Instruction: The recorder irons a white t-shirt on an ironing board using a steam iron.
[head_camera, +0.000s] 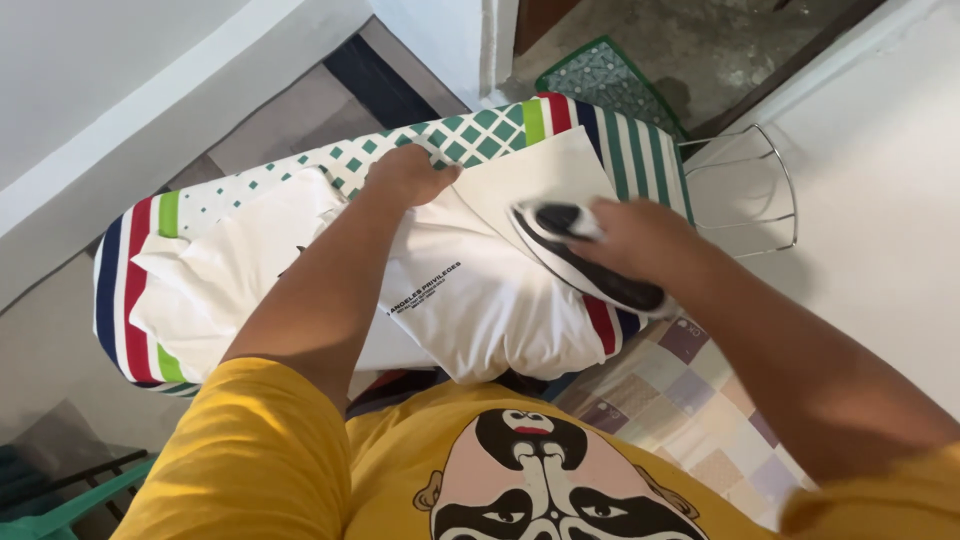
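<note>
- Your right fingers wrap the handle of the iron (590, 258), and your right hand (640, 240) hides most of that handle.
- Your left hand (405, 175) presses down on the shirt (470, 290) near the far edge of the board (480, 130); its fingers curl over a fold of cloth, but you cannot tell whether they pinch it or only pin it flat.
- White with a small block of dark print, the shirt lies across the middle of the board, one end bunched toward the left.
- Sole down, the iron rests on the shirt's right part, close to the board's striped end.
- Cloth near the iron looks smooth, so that part seems pressed.
- At the left, the bunched, creased end appears unpressed; by this view, a good share remains.
- Beyond the board's right end stands a wire rack (750, 190), with nothing on it.
</note>
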